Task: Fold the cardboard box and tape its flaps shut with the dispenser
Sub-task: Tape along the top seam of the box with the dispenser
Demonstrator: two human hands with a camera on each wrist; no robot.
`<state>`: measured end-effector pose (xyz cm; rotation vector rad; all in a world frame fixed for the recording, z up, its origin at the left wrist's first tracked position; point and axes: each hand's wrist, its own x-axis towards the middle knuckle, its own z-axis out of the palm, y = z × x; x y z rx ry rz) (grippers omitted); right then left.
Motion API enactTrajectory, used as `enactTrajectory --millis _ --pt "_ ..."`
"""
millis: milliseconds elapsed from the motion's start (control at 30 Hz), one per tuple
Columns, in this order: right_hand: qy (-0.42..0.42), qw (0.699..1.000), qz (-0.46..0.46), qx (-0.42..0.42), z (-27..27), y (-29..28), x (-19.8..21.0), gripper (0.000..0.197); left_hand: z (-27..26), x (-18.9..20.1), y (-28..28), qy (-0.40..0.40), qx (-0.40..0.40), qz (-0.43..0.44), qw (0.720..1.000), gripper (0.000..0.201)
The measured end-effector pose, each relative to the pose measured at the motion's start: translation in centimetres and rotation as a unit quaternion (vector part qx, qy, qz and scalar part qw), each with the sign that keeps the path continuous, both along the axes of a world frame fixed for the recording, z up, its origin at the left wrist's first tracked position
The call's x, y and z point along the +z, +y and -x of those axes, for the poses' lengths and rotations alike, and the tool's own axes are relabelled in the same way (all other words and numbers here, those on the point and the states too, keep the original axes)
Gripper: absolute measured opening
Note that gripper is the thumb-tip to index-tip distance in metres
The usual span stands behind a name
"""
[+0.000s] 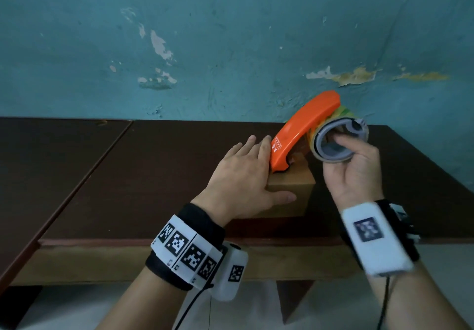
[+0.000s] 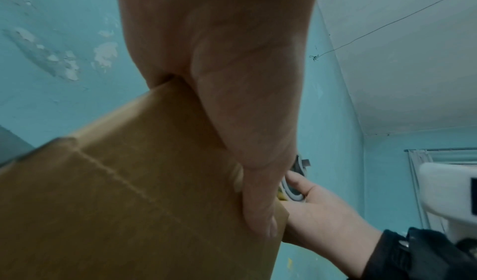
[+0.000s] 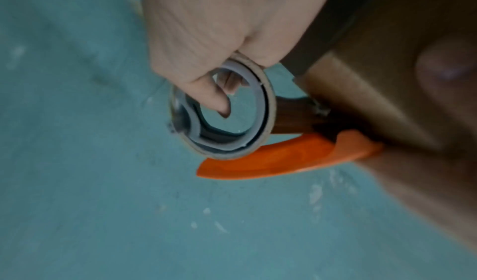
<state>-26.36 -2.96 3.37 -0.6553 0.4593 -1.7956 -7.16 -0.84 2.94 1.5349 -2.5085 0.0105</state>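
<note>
- The right hand is curled round the grey-cored roll of tape on the orange plastic tape dispenser; the right wrist view shows the thumb hooked through the grey core and the other fingers wrapped over the roll's outer rim.
- The dispenser's long axis runs diagonally: its handle end rises up and away toward the peeling teal wall, while its lower nose end rests on the top of the small brown cardboard box, toward the person.
- The left hand lies flat with fingers spread and straight on the box's left top; its thumb runs along the near front face, and its fingertips sit just beside the dispenser's nose.
- The box sits on the dark brown wooden table, between the two hands, near the front edge.
- In my judgement, the coming stroke depends on this: the nose is planted at the box top, directly right of the holding left hand, so the right hand, already on the tool, would draw it along the flap seam while the left presses the flaps down.
- Whether tape has already stuck to the cardboard is hidden under the nose.
</note>
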Motion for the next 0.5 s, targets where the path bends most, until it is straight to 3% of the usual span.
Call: enactTrajectory --millis 100,167,267,333,400,500 --pt "-0.036 0.999 0.009 0.013 -0.8 0.0 -0.1 0.053 0.0 0.0 0.0 -0.003 0.003 0.001 1.0 0.122" --pt "-0.015 1.0 -0.002 0.013 -1.4 -0.1 -0.7 0.044 0.1 -0.1 -0.1 -0.003 0.005 0.003 1.0 0.123" --pt "0.139 0.989 -0.014 -0.037 -1.9 0.0 -0.6 0.025 0.1 -0.1 -0.1 0.001 0.008 0.005 1.0 0.123" --pt "0.264 0.956 -0.026 -0.129 -2.0 0.5 -0.2 0.021 0.1 -0.1 0.0 0.007 0.01 0.006 1.0 0.123" --pt "0.296 0.937 -0.032 -0.182 -2.2 1.0 -0.3 0.02 0.1 -0.2 0.0 0.011 0.009 0.009 1.0 0.122" --pt "0.266 0.942 -0.071 -0.194 -2.4 1.1 -1.1 0.018 0.1 -0.3 0.0 0.012 0.007 0.016 1.0 0.12"
